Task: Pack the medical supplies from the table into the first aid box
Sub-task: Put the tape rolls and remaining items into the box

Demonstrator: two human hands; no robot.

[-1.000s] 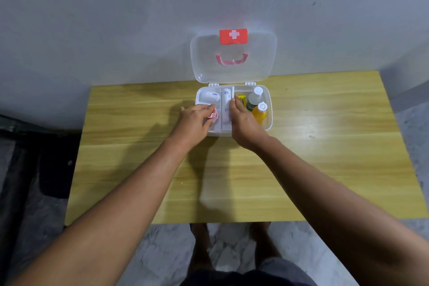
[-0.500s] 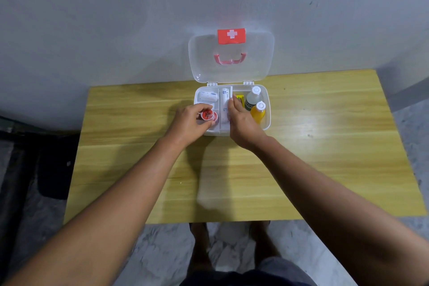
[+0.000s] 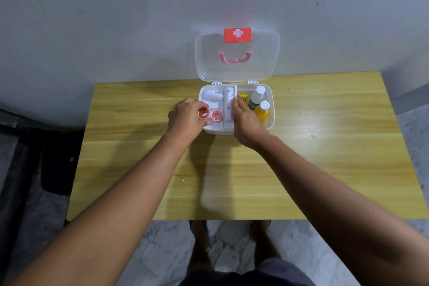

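Gripping a red tape roll by its rim, the left hand had its grip closed on it with thumb and fingertips, and the open core faced up. The roll was at the near left corner of the first aid box, about level with the left wall. I could not tell whether it already touched the compartment floor.

Just right of the grip, a second tape roll lay flat in that same compartment, nearly touching the held one. Beyond the grip, in the compartment behind, lay a white bandage packet. Farther right, the right hand was open and gripped nothing. Its fingers lay fairly straight along a long white bandage roll in the narrow middle compartment. Beyond those fingers a small yellow item showed. Farther out on that side, a clear bottle and a yellow bottle sat in the right compartment. The lid stood open, well beyond the grip, and the box sat on the table.

With so much already in the box, the packing looked close to done. To my eye the space left beside the second roll was tight. I would have brought the held roll straight down and flat, hugging the left wall, so as not to tip its neighbour onto its edge. I would have let go only once it sat below the rim, so the lid could shut. The box looked like light plastic, so the right hand's weight on it seemed useful against sliding.
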